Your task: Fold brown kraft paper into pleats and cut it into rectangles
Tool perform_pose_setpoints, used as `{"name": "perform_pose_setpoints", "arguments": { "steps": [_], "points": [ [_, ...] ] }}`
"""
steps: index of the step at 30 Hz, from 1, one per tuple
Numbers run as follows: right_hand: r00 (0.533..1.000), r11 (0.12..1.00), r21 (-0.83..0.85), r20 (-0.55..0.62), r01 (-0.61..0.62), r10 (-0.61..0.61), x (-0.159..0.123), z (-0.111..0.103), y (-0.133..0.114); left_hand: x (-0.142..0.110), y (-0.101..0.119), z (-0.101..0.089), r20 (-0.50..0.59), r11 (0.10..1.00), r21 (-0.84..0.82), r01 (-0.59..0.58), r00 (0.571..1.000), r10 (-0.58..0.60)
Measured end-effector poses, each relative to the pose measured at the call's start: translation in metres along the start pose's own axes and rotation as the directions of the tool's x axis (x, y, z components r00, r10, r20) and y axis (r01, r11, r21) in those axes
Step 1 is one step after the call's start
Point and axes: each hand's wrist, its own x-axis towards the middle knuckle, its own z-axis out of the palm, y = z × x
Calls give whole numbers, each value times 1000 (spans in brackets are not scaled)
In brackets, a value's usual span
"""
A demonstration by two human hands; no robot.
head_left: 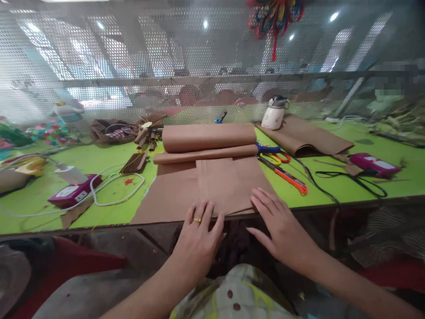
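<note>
In front of me a sheet of brown paper [172, 186] lies flat, reaching the table's near edge. A smaller brown paper piece [219, 181] rests on top of it. My left hand [201, 232] touches the near edge of the paper with its fingers spread, a gold ring on one of them. On the right corner of the smaller piece lie the fingertips of my right hand [277, 221], thumb held apart below the edge. Behind the sheet sit a thick brown paper roll [209, 136] and a thinner roll [206, 155].
Right of the paper are an orange utility knife [290, 180], scissors [275, 157] and blue handles [268, 149]. Farther back stands a white flask [274, 113] beside folded brown paper [308, 135]. Purple power strips [75, 191] with cables lie at both sides on the green table [113, 212].
</note>
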Motion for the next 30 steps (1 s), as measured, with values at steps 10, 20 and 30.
{"name": "perform_pose_setpoints", "arguments": {
  "steps": [10, 20, 30],
  "points": [
    [992, 993, 108, 111, 52, -64, 20, 0, -19, 34, -13, -23, 69, 994, -106, 22, 998, -15],
    [962, 948, -178, 20, -264, 272, 46, -18, 130, 109, -66, 6, 340, 944, -263, 197, 935, -101],
    [923, 938, -83, 171, -337, 346, 36, -16, 167, 103, -70, 15, 287, 893, -329, 308, 933, -216]
  ]
}}
